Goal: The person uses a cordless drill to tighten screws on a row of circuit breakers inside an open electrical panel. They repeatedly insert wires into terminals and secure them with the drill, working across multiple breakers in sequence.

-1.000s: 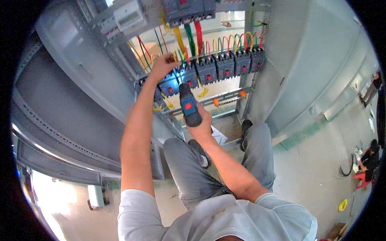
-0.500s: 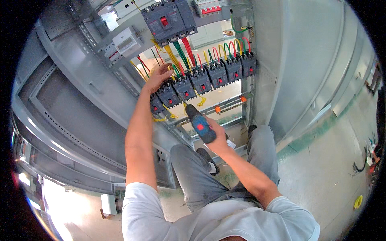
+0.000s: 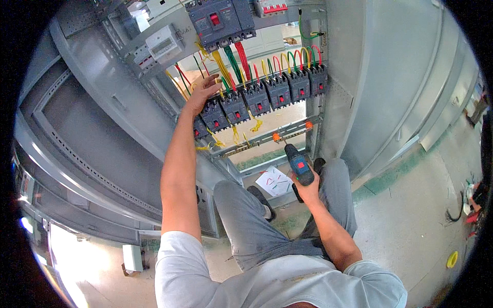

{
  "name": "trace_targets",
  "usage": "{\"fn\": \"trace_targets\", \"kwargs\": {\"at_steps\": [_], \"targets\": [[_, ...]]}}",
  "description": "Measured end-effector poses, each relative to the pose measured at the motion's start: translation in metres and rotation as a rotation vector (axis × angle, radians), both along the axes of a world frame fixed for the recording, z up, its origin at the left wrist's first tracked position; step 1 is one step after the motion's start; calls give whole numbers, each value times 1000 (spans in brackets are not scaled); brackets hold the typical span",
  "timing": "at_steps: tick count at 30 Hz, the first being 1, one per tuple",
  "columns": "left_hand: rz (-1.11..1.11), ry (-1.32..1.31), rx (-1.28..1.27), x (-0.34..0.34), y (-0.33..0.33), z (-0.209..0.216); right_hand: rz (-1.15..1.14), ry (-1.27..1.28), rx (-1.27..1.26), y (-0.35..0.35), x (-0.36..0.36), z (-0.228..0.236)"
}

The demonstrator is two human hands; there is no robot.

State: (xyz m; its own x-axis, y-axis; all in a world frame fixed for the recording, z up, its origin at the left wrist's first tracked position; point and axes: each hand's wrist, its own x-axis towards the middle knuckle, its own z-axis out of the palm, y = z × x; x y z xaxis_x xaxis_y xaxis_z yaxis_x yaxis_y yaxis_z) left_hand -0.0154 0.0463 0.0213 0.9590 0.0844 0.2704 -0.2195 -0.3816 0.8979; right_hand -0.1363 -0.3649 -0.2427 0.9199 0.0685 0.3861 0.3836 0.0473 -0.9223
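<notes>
A row of dark grey circuit breakers (image 3: 257, 102) with red switches runs across the cabinet, with red, green and yellow wires (image 3: 287, 60) at their upper ends. My left hand (image 3: 203, 94) rests at the upper edge of the breakers toward the left, its fingers stretched and apart beside a yellow wire end; whether they touch it is hard to see. In my right hand (image 3: 308, 189) is a blue and black cordless drill (image 3: 299, 163), held below the row. Its bit points up toward the orange insulators (image 3: 277, 137) on the lower rail, apart from the breakers. Yellow wires (image 3: 256, 124) hang below several breakers.
A larger breaker (image 3: 220, 23) sits above the row, beside a white meter (image 3: 164, 43). Grey cabinet panels stand on both sides. A paper sheet with coloured marks (image 3: 273, 181) lies at the cabinet base near my shoes. A yellow ring (image 3: 452, 260) lies on the floor at right.
My right hand has moved the drill right and down, away from the breaker it was at. The paper sheet now shows. My left hand stays in nearly the same place.
</notes>
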Motion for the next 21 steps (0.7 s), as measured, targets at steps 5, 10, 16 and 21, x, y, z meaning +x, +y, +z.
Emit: {"fn": "trace_targets", "kwargs": {"at_steps": [5,10,16,21], "targets": [[-103,-28,-5,0,-3,3,-41,30,7,-7,-1,-13],[-161,28,-24,2,0,4,-22,101,-24,-7,-11,-3],[-122,28,-36,4,2,-2,-4,147,3,-6,-12,-13],[-31,-25,-1,10,4,-7,-72,86,-62,-9,-6,-36]]}}
